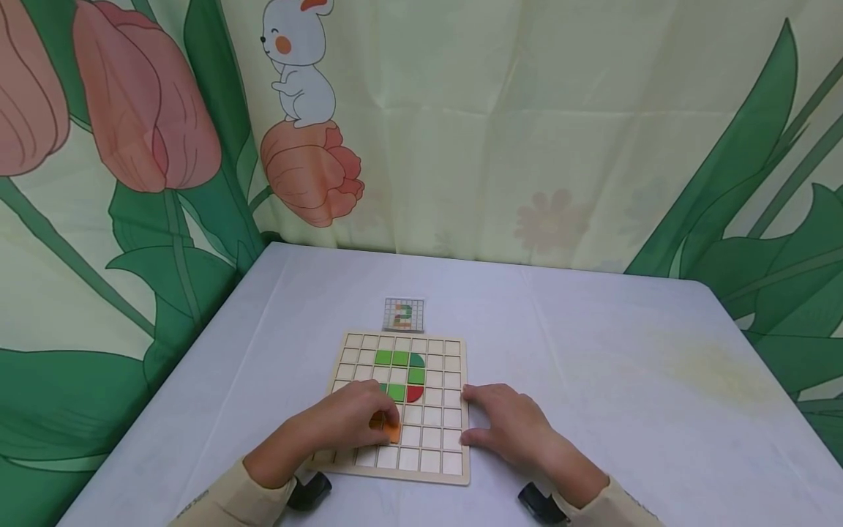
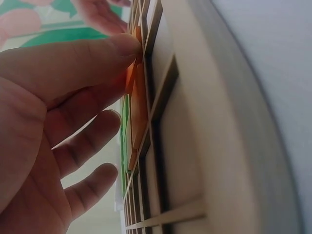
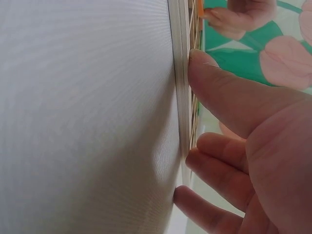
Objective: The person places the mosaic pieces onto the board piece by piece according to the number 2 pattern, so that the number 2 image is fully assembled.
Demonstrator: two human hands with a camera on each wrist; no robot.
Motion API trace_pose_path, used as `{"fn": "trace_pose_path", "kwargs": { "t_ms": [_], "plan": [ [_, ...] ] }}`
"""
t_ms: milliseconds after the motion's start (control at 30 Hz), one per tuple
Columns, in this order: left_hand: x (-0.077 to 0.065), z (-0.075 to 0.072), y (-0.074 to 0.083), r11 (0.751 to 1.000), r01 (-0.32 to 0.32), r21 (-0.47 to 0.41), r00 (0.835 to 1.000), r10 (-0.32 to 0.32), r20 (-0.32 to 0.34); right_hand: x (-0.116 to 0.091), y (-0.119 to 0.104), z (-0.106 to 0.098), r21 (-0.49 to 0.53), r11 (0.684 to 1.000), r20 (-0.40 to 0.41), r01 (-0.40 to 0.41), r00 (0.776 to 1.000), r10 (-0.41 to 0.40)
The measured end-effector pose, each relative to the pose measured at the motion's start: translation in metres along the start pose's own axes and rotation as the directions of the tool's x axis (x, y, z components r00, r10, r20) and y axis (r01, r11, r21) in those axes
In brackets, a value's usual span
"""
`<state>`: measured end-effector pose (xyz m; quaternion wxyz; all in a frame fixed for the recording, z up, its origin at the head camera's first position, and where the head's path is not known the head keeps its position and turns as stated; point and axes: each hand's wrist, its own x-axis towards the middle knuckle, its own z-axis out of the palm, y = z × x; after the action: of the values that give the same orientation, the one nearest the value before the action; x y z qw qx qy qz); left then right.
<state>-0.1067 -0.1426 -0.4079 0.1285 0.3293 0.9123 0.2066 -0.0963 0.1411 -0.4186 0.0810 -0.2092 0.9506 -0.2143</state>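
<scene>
My left hand (image 1: 350,419) is over the lower left of a wooden grid board (image 1: 431,461). Its thumb and forefinger pinch an orange tile (image 1: 393,432) at the grid, while the other fingers stay spread. Beside that tile, the left wrist view shows another orange tile (image 2: 139,107) in the grid. Farther up the board lie light green tiles (image 1: 399,358), a dark green rounded tile (image 1: 417,360) and a red rounded tile (image 1: 415,394). My right hand (image 1: 510,424) touches the board's right edge (image 3: 181,87), with thumb and fingers extended. The left hand hides part of the grid.
A small card (image 1: 404,315) with a coloured grid pattern lies just beyond the board's far edge. White cloth covers the table (image 1: 593,366). Behind it hangs a curtain (image 1: 461,146) printed with tulips and a rabbit.
</scene>
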Motion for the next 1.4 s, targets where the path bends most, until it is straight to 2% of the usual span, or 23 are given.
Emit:
{"fn": "trace_pose_path", "kwargs": {
  "t_ms": [267,833,1167,1400],
  "plan": [
    [-0.0003,0.0002,-0.0014,0.999,-0.026,0.026,1.0,0.026,0.007,-0.001,-0.0004,0.0007,0.008,1.0,0.007,-0.009,1.0,0.009],
    [-0.0002,0.0023,-0.0011,1.0,0.015,-0.015,1.0,-0.015,0.007,-0.001,0.0,0.0022,0.011,1.0,0.011,-0.012,1.0,0.012],
    [0.0028,0.0024,-0.0025,1.0,-0.002,0.018,1.0,0.002,-0.018,0.0009,-0.0005,0.0026,0.004,0.999,-0.002,-0.037,0.999,0.037],
    [0.0048,0.0024,-0.0044,0.999,0.005,0.042,1.0,-0.004,-0.029,0.0046,0.0014,0.0014,0.0,1.0,-0.02,-0.02,1.0,0.02]
  ]
}}
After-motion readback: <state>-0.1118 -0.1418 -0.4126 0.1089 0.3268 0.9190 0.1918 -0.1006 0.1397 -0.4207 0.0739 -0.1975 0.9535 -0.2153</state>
